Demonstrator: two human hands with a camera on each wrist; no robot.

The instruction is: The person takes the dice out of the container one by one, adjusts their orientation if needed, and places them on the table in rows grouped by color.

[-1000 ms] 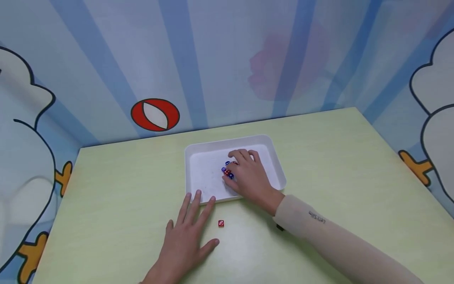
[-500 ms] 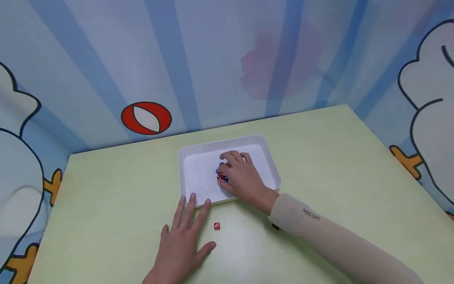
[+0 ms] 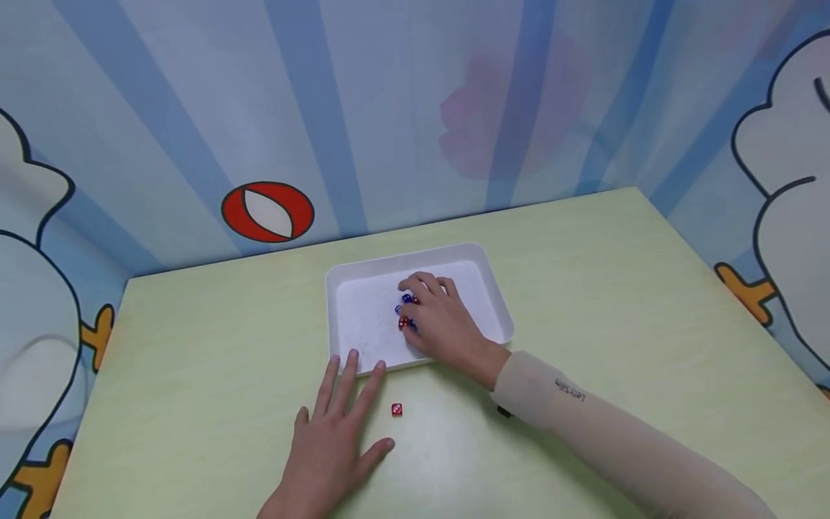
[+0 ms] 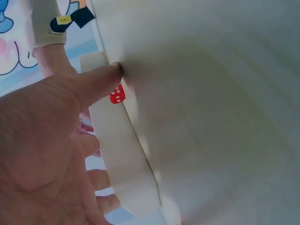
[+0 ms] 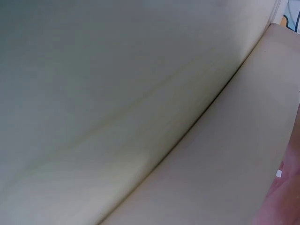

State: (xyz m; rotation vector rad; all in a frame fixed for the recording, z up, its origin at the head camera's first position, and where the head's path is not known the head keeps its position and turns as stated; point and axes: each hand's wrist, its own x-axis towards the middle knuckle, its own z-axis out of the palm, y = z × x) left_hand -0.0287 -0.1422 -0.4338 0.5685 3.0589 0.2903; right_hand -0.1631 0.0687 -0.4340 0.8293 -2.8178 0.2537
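Inside the white tray point(image 3: 363, 339), my right hand point(image 3: 441, 317) reaches down with bent fingers over several small red and blue dice. A red die point(image 3: 403, 324) and a blue die point(image 3: 413, 325) show between thumb and index finger; whether they are pinched is unclear. Other dice, such as a blue die point(image 3: 406, 298), lie by the fingers, partly hidden. My left hand point(image 3: 327, 447) lies spread with straight fingers, its fingertips at the tray's near edge. One red die point(image 3: 397, 409) sits on the table right of it, also behind the thumb in the left wrist view point(image 4: 117, 94).
The pale green table point(image 3: 583, 288) meets a blue cartoon-printed backdrop point(image 3: 402, 108) at the back and sides. In the right wrist view, the tray's outer wall point(image 5: 225, 140) fills much of the lower right. A black strap point(image 4: 82, 18) is on the right sleeve.
The view has shifted slightly. Under my right fingers the red and blue dice have been nudged about and spread a little. My left hand and the single die on the table stay in place.
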